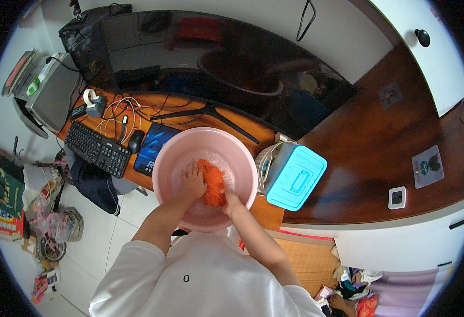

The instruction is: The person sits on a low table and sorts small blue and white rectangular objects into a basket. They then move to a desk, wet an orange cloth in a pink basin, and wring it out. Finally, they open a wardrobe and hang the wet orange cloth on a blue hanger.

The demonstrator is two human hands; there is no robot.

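Note:
A pink plastic basin [159, 158] with water in it stands at the desk's front edge, right before me. Inside lies a bunched, wet-looking orange cloth [214, 183]. My left hand [194, 183] rests against the cloth's left side, its fingers stretched out and a little spread. On the cloth's lower right edge, my right hand [232, 202] is closed, with the thumb showing and the other fingers partly hidden.
Left of the basin are a black keyboard [97, 149], a mouse [136, 141], a blue mouse pad [153, 145] and tangled cables. A large monitor [216, 63] stands behind. To the right sits a blue-lidded box [297, 177] on the brown desk [348, 158].

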